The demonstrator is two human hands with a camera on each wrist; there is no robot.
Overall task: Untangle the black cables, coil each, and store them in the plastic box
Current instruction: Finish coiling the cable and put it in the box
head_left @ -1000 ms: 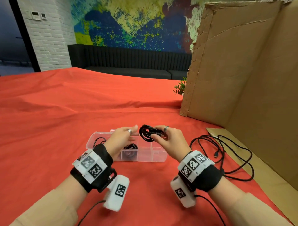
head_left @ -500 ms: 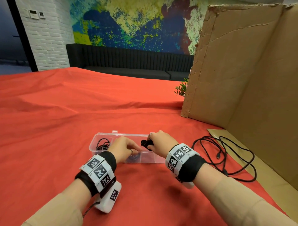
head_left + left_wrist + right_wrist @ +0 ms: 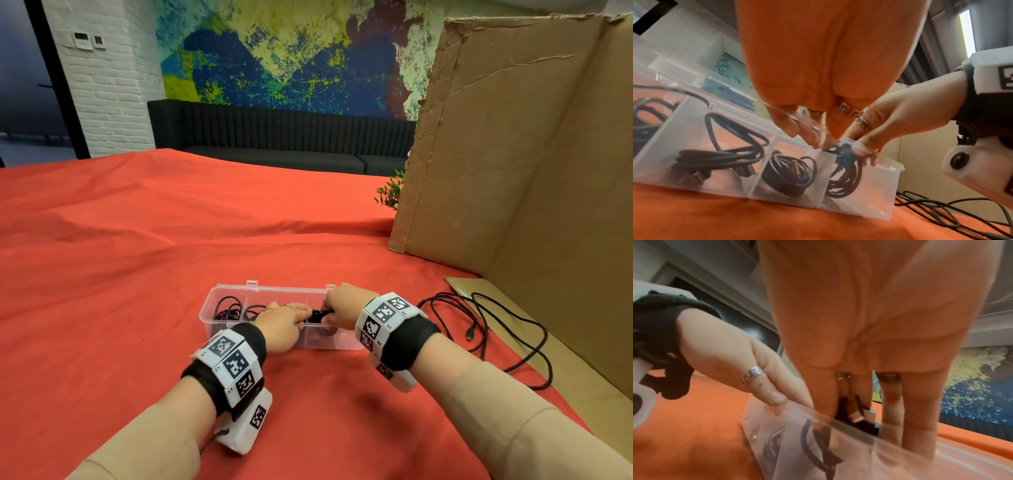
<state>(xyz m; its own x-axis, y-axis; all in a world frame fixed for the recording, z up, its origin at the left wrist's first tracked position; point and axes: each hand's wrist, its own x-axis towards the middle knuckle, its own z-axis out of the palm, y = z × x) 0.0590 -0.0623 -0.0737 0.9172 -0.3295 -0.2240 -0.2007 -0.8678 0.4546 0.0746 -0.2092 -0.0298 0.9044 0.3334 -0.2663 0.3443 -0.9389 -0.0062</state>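
The coiled black cable (image 3: 844, 172) I am handling stands on edge in the right-hand compartment of the clear plastic box (image 3: 219, 329), its upper loops at the rim and its lower loops down inside. My right hand (image 3: 346, 305) pinches the top of that coil between thumb and fingers, and my left hand (image 3: 284, 325) meets it there from the other side, fingertips on the same bundle, so both hands are close together over the box. Other coiled cables (image 3: 789, 175) fill the compartments to the left, each apart from its neighbour behind a divider. The box sits on the red tablecloth (image 3: 137, 274). To its right a loose black cable (image 3: 493, 329) sprawls in open loops over the cloth and the flat cardboard sheet (image 3: 582, 359), below the upright cardboard wall (image 3: 513, 154).
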